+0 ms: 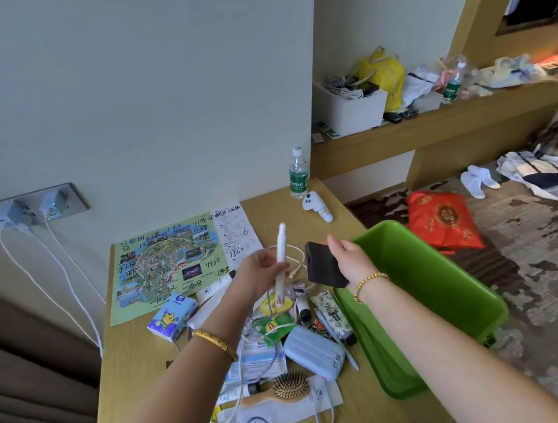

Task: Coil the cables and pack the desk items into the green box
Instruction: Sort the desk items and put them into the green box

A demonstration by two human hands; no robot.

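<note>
Centre of the frame, both hands are up over the desk [141,356] and both are busy. The left hand [259,270] pinches a slim white tube [281,262], holding it nearly upright, tip pointing up. Just right of it, the right hand [347,255] grips a black block [324,265], tilted, right beside the near-left rim of the green box [452,296]. The box fills the right-centre of the frame, sitting at the desk's right edge. Below the hands lies the clutter: a white cable [296,261] looped behind the tube, a pale blue power bank [315,354], a hairbrush [282,388], a tissue pack [171,317]. Upper left, two chargers [29,211] sit plugged into the wall.
</note>
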